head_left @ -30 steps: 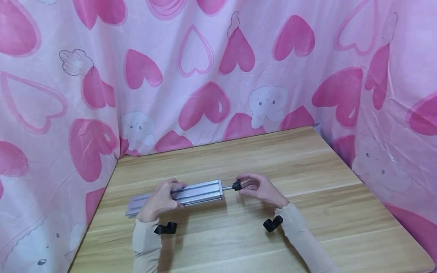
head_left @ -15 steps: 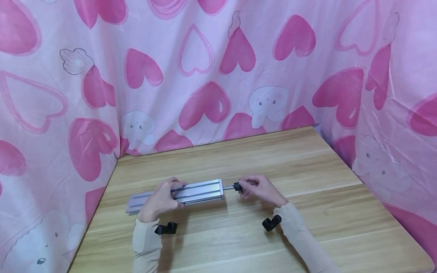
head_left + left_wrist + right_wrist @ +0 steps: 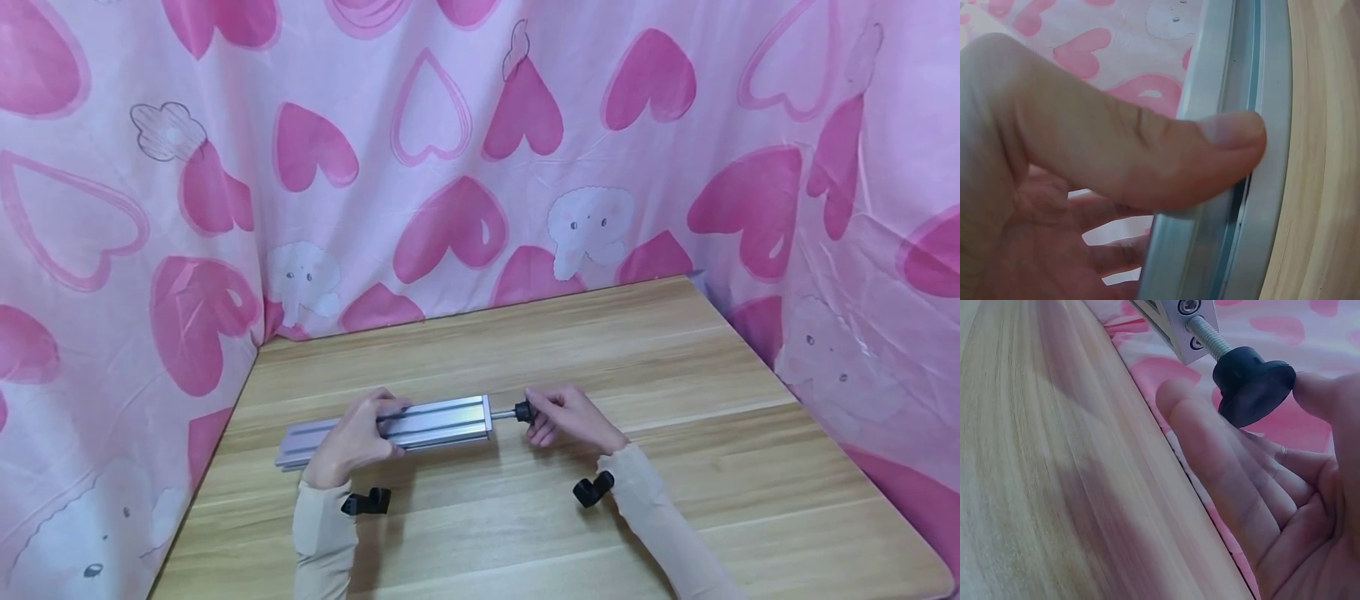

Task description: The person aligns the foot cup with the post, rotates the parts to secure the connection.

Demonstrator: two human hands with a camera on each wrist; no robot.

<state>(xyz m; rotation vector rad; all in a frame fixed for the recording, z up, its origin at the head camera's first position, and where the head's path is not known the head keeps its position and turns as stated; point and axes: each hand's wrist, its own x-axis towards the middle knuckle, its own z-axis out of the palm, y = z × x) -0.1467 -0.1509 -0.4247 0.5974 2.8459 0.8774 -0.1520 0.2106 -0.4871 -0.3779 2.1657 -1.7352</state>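
My left hand [image 3: 360,437] grips the middle of a long silver aluminium profile [image 3: 442,421], held tilted over the table. In the left wrist view the thumb lies across the grooved face of the profile [image 3: 1266,212], with the other fingers partly hidden behind it. From the profile's right end plate [image 3: 1179,328] a threaded rod [image 3: 1210,337] sticks out, tipped by a black levelling foot [image 3: 1254,387]. My right hand [image 3: 567,417] pinches this foot at its rim between thumb and fingers; the right wrist view shows the thumb touching the rim.
A wood-grain table [image 3: 465,533] lies beneath both hands. Pink heart-patterned cloth [image 3: 450,108] hangs behind it and along both sides. Black camera mounts [image 3: 367,502] sit at the two wrists.
The right hand's fingers have closed in from a wide spread round the levelling foot and turned slightly. The left hand and profile have hardly moved.
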